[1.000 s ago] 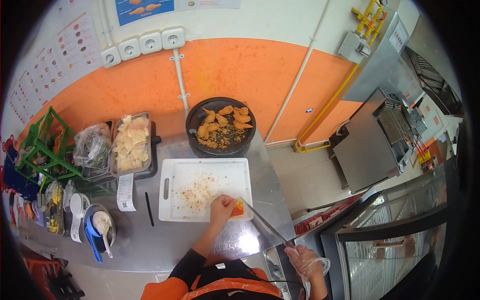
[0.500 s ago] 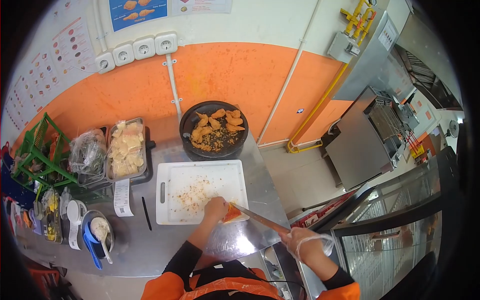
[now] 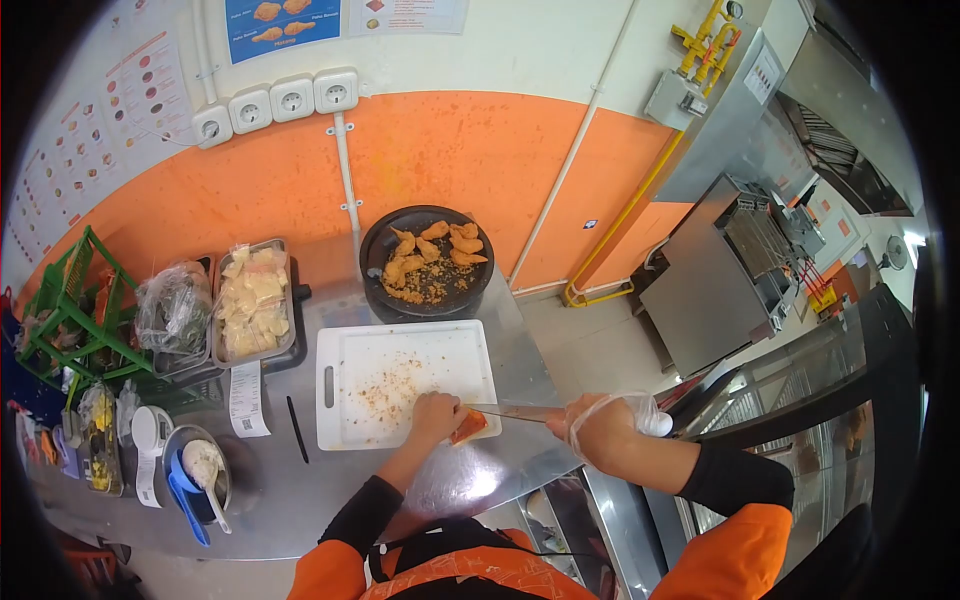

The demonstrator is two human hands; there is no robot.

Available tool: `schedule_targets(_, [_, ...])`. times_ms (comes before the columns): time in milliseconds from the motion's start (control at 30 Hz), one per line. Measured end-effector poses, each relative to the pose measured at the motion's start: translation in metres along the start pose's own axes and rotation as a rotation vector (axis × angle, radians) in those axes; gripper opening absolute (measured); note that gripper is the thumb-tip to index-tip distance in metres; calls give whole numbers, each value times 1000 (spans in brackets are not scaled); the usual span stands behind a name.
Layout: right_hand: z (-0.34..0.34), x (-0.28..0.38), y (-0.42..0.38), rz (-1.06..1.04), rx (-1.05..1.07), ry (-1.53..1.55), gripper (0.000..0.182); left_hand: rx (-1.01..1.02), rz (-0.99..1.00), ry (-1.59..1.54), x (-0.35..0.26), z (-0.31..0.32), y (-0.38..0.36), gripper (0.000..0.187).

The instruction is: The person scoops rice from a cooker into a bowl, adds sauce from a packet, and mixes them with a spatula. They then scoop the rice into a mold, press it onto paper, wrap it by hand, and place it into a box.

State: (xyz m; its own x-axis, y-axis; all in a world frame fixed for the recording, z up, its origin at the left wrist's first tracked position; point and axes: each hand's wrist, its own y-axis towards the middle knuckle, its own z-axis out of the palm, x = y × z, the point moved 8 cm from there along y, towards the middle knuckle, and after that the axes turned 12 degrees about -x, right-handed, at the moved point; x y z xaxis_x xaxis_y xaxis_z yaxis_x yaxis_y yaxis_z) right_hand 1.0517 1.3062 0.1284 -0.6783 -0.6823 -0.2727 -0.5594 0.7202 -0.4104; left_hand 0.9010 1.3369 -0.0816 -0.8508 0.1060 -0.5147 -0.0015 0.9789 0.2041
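My left hand is closed at the lower right of the white cutting board, its fingers curled against a small reddish-orange piece that looks like a packet. Part of that piece is hidden by the fingers. A knife lies nearly level across the board's right edge, its tip close to my left fingers and just above the piece. Wearing a clear plastic glove, my right hand grips the knife's handle out past the board. Brown crumbs are scattered over the board.
Behind the board stands a round black pan with fried chicken pieces and crumbs. To the left are a tray of packed pale food, a receipt, a black stick, a metal bowl with utensils, and a green crate.
My right hand has shifted up and slightly left, and its elbow has swung outward to the right. The knife has turned from a slant to nearly level. My left hand stays by the reddish-orange piece.
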Motion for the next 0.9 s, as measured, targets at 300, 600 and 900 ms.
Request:
schedule_targets(300, [5, 15, 3, -162, 33, -224, 34, -243, 168, -244, -10, -12, -13, 18])
schedule_targets(600, [10, 18, 1, -7, 49, -256, 26, -303, 196, -228, -14, -14, -14, 16])
schedule_targets(900, [39, 5, -37, 235, 53, 142, 32, -354, 152, -276, -18, -13, -21, 16])
